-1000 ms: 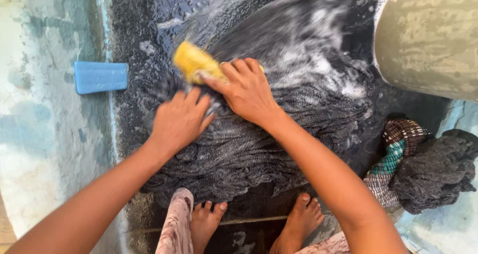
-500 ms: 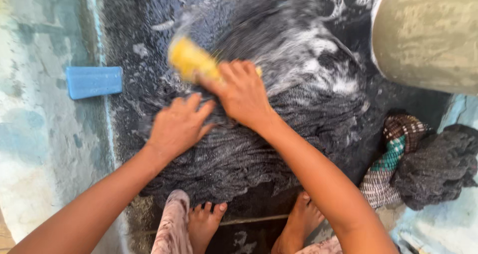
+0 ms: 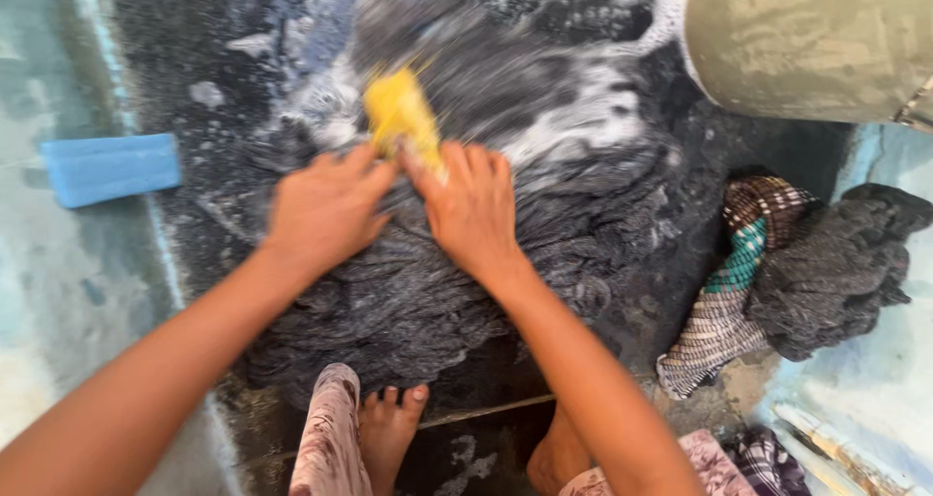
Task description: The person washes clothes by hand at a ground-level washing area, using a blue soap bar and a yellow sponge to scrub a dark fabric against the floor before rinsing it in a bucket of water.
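Right hand (image 3: 473, 205) gripped the yellow brush (image 3: 400, 117), pressed on the dark soapy cloth (image 3: 457, 263) spread over the wet floor (image 3: 175, 49). Since a second ago the brush had travelled farther up the cloth; scrubbing stroke mid-way, foam spread wider. Left hand (image 3: 326, 209) lay flat, fingers spread, pinning the cloth just beside it. Blue soap bar (image 3: 112, 169) unmoved at left.

Single head-worn view, looking steeply down at close range past both forearms onto the wet dark washing slab (image 3: 194, 59) and bare feet.
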